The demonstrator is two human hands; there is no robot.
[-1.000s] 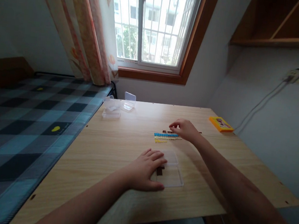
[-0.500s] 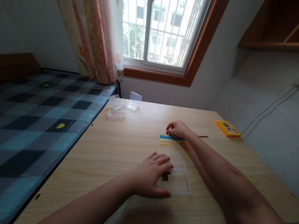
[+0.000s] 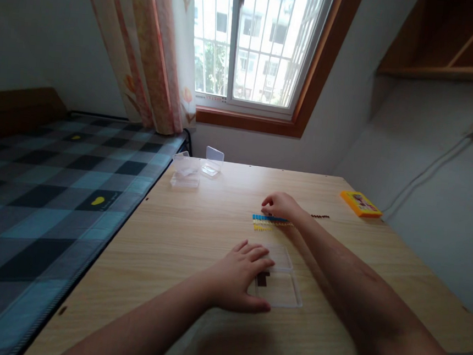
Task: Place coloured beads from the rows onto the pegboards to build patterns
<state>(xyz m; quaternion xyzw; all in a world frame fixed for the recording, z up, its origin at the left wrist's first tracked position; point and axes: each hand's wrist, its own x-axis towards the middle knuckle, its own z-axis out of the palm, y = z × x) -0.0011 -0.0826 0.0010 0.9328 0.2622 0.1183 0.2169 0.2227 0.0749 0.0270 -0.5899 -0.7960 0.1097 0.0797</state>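
Note:
My left hand (image 3: 238, 280) lies with its fingers spread over the left side of an opened clear plastic case (image 3: 282, 289). A few dark brown pieces (image 3: 262, 280) sit in that case beside my palm. Farther off, my right hand (image 3: 280, 205) is closed in a pinch at the left end of a row of small dark brown pieces (image 3: 320, 216). What its fingertips hold, if anything, is too small to make out. Just below this hand run a row of blue pieces (image 3: 263, 218) and rows of yellow pieces (image 3: 262, 228), partly hidden behind the wrist.
Other clear plastic cases (image 3: 185, 178) stand open at the table's far left corner. An orange-yellow box (image 3: 360, 204) lies near the right edge, by the wall. A bed with a checked cover (image 3: 95, 187) adjoins the wooden table (image 3: 163, 259) on the left.
My right hand has shifted very slightly to the left along the dark brown row, still pinched. The left hand stays in place on the case.

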